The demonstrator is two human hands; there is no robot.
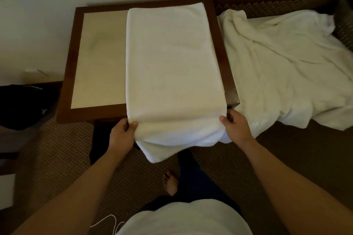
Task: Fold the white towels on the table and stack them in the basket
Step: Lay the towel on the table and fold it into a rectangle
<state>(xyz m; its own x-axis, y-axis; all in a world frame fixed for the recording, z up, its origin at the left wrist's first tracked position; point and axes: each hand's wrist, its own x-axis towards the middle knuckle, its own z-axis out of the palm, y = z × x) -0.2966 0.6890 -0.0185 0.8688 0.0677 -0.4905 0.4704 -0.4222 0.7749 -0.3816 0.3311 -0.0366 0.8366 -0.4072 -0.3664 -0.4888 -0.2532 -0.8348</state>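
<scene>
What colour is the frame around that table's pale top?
Dark reddish-brown wood, bordering the wooden table with its beige inset top; the head view shows it.

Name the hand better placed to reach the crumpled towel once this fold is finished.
Right. The right hand grips the folded towel's near corner directly beside the crumpled towel. The left hand holds the opposite corner, farther away.

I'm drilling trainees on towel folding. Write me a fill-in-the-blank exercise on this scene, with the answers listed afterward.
1. Both hands, left hand and right hand, grip the ____ end of the folded towel.
2. That end hangs over the ____ edge of the table.
3. The crumpled towel lies to the ____ of the table.

Answers: near; front; right
</scene>
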